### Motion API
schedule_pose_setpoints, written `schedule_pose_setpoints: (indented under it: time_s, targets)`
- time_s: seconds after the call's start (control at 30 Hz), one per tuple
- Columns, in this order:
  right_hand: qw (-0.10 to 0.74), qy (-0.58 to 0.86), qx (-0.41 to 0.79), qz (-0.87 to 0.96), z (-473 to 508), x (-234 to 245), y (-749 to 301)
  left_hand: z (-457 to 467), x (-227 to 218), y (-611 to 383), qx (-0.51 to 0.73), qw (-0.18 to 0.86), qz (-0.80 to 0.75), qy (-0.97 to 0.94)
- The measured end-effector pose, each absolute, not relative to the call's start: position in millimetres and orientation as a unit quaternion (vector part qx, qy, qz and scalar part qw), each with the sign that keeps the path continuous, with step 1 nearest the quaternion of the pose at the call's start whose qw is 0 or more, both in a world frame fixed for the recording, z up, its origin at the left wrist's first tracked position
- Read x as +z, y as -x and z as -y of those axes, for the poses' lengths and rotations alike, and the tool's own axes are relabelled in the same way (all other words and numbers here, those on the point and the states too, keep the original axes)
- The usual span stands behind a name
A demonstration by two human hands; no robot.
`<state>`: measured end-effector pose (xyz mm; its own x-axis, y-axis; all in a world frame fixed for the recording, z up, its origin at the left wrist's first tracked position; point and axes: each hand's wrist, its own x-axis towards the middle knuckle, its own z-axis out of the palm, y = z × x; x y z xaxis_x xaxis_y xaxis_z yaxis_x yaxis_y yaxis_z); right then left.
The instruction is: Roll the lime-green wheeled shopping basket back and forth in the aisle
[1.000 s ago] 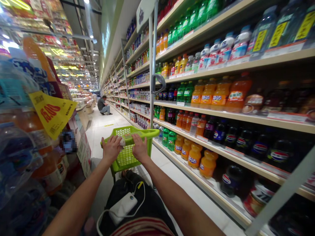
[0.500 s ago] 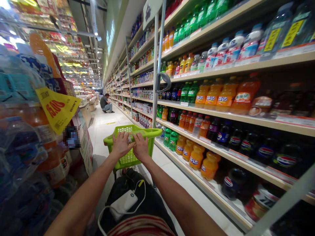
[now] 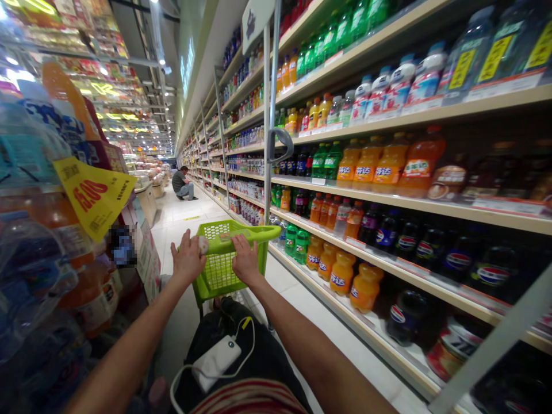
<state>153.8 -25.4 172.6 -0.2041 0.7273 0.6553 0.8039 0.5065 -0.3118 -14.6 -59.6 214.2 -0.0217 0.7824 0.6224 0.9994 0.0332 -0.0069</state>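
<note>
A green cart (image 3: 218, 276) is being held at its near end by both hands in a shop aisle. Its handle (image 3: 259, 232) is being grasped by the right hand (image 3: 245, 261): the fingers (image 3: 238, 241) are being curled over the bar near its middle, with the palm lying on the near side. The left end of the bar is being met by the left hand (image 3: 187, 261). A small pale round object (image 3: 202, 244) is being clasped at the tips of its bent fingers, on the thumb side, just against the bar. Whether the bar itself is also being enclosed by those fingers cannot be told.

A white power bank (image 3: 215, 355) with a looping cable is being carried on the dark lap below the forearms. To the right, orange soda bottles (image 3: 340, 276) are being displayed on a low shelf (image 3: 388, 339), near the cart but apart from it. On the left, a yellow price tag (image 3: 92, 195) is being shown on stacked drinks. Far down the aisle, a crouching person (image 3: 181, 184) is being seen by the shelving.
</note>
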Motion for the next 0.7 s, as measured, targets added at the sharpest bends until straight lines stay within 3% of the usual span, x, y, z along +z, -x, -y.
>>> schedule_pose_setpoints:
  time_s: [0.17, 0.47, 0.7]
  targets:
    - [0.399, 0.497, -0.048, 0.769, 26, 172, -150, 63, 222, 27, -0.228, 0.235, 0.705, 0.628]
    - [0.409, 0.495, -0.043, 0.766, 28, 171, -152, 45, 203, -8, -0.261, 0.258, 0.611, 0.702]
    - [0.398, 0.486, -0.042, 0.777, 28, 173, -156, 44, 198, 45, -0.296, 0.242, 0.618, 0.687]
